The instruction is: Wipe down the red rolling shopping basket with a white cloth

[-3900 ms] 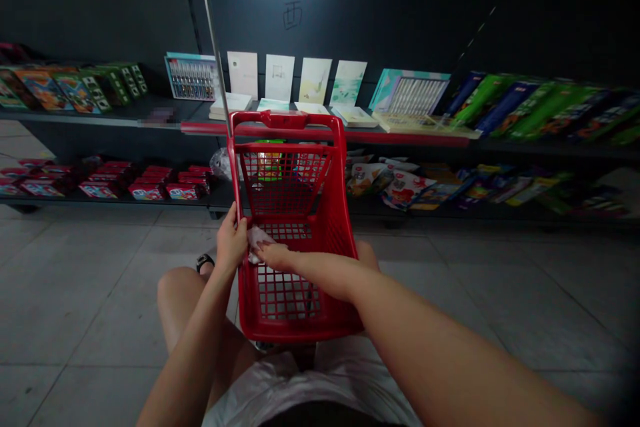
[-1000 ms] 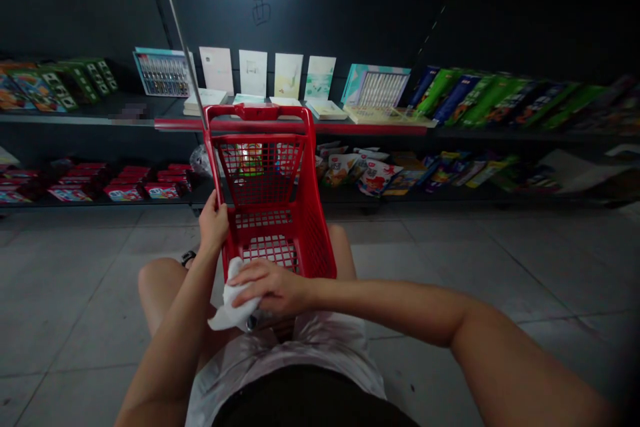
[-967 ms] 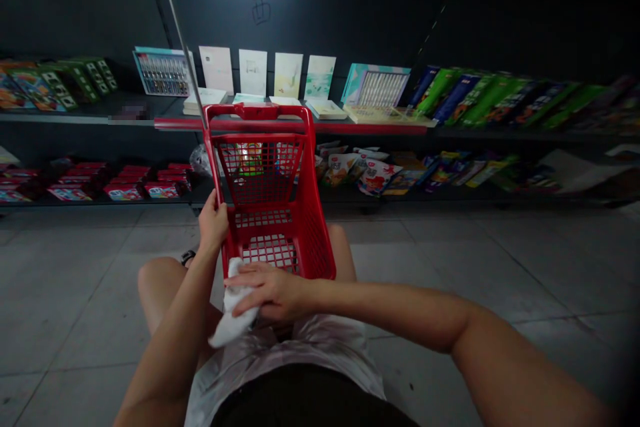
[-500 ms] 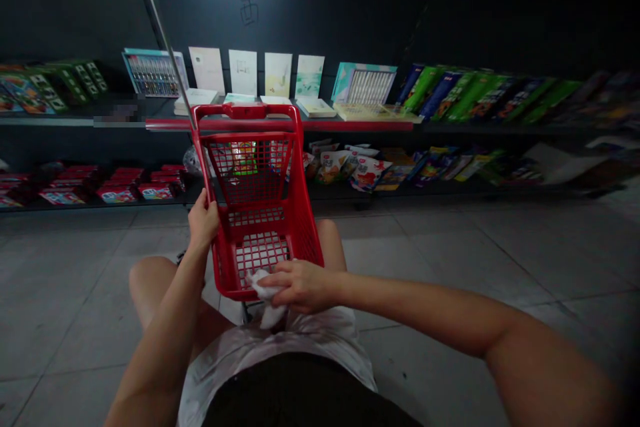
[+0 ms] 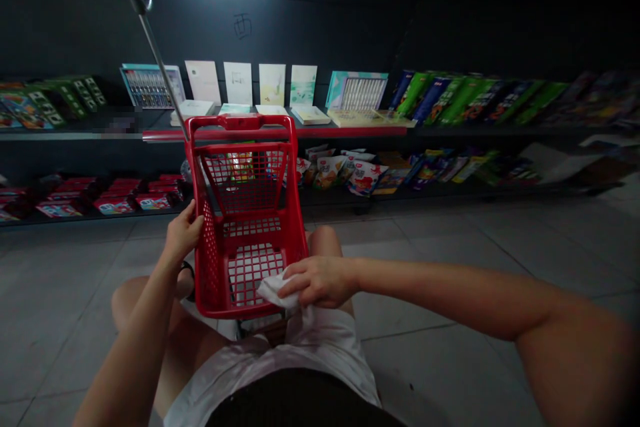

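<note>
A red plastic wire-mesh shopping trolley basket (image 5: 205, 260) stands between my knees, with a thin metal pull handle (image 5: 150, 33) rising from its far end. My left hand (image 5: 183, 233) is shut around the basket's left rim. My right hand (image 5: 320, 282) presses a crumpled white cloth (image 5: 276, 292) onto the near rim, towards the right corner. The cloth is partly hidden under my fingers. The basket holds nothing that I can see.
Dark shelves (image 5: 310, 131) run behind the basket, carrying art sets, cards, green boxes and snack bags. Red boxes (image 5: 115, 203) line the lower left shelf. Grey floor tiles (image 5: 450, 373) spread around my legs and white shorts.
My right hand and the cloth have slid from the near left corner towards the right along the near rim. The basket sits further left and lower in view.
</note>
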A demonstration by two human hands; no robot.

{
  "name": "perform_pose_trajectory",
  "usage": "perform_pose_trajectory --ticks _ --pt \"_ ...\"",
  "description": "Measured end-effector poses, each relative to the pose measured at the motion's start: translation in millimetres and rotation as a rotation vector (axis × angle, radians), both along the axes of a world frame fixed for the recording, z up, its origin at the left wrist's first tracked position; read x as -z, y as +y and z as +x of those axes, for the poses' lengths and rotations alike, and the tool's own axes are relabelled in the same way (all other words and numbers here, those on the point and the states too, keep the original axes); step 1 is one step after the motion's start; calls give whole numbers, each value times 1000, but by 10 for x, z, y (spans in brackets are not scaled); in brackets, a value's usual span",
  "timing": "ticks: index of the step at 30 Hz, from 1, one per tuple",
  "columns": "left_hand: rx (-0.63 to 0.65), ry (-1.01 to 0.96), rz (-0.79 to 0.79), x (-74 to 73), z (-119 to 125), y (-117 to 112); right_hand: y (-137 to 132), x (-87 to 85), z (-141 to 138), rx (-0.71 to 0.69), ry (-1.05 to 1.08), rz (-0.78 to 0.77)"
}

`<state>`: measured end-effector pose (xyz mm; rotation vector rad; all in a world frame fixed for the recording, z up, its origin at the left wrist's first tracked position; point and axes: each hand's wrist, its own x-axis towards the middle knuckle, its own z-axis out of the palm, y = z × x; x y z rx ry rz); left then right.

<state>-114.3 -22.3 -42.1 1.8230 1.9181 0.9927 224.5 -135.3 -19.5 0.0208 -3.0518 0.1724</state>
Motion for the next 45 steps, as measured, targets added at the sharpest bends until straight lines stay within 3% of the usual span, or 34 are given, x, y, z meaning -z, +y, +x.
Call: perform_pose_trajectory --ticks 3,6,10,13,17,20,23,26,29,31,34,38,40,43,45 --pt "8 78 -33 -51 19 -5 162 -81 90 21 -13 12" --pt "-6 102 -41 -84 20 -20 426 -138 222 141 -1 63" --pt "9 118 -50 -118 23 -56 611 -74 295 296 196 164" --pt "8 212 -89 -142 41 -70 356 67 205 219 297 171" --pt "-40 304 -166 -150 34 -54 -172 216 78 32 261 163" --pt "-46 393 -186 -143 -18 -22 -235 254 103 -30 242 213" --pt "-22 444 -186 -139 -88 25 81 260 190 53 242 242" --pt "2 449 -172 -139 -143 81 600 205 265 225 279 248" --pt "18 450 -172 -141 -184 134 1083 93 310 476 367 235" --pt "27 449 -176 -144 -212 170 1259 48 319 627 421 227" --pt "42 448 -173 -154 -274 240 1197 143 286 680 478 241" --pt "68 450 -167 -178 -404 384 831 452 196 507 458 287" --pt "91 455 -163 -198 -475 460 794 508 178 495 406 308" --pt "154 459 -176 -243 -550 539 1040 353 200 649 344 329" --pt "200 460 -193 -277 -567 563 1268 153 206 843 333 329"
